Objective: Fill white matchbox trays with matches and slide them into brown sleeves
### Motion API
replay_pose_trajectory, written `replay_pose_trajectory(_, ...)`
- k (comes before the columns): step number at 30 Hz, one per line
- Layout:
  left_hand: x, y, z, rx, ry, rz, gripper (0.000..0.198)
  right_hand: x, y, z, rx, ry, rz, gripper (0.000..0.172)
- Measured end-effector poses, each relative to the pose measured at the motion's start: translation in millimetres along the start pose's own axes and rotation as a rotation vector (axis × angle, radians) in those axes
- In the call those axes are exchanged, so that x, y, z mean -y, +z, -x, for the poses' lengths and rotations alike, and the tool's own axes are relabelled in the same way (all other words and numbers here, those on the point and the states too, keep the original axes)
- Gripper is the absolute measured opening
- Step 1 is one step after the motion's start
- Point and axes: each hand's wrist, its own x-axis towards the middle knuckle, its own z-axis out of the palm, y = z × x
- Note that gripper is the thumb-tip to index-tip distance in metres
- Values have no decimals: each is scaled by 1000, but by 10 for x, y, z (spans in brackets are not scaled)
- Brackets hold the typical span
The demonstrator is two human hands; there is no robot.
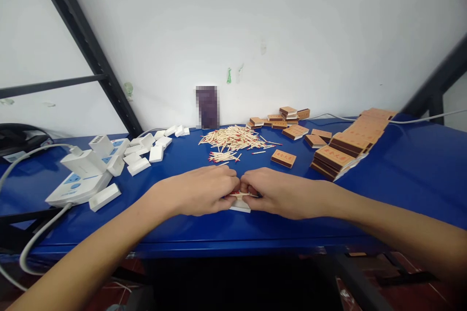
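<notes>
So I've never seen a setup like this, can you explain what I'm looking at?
There's no robot here, just a person's bare left hand and right hand. The single picture comes from a camera worn on their head, looking forward and down. Between them, the fingers hold some matches over a small white tray; the exact grip is partly hidden. On the blue table, a pile of loose matches lies beyond the hands, with more white trays to the left and matchboxes to the right.

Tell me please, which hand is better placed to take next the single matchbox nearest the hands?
Probably the right hand: the matchbox lies just beyond it, while the left hand is farther away. Both handle matches at a white tray.
</notes>
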Motion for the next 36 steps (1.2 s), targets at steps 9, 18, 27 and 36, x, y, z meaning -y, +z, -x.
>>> replay_pose_trajectory(9,291,76,-163,-91,-16,28,20,-174,-112,-144,11,62,178,28)
replay_pose_trajectory(18,304,154,-120,-145,-20,156,25,-226,-214,-215,110,38,-97,24)
replay_pose_trajectory(27,360,235,-91,-175,-53,391,19,-193,-192,-314,46,27,-76,23)
replay_pose_trajectory(36,329,114,-75,-228,-97,396,19,-359,-281,-176,114,44,-302,27)
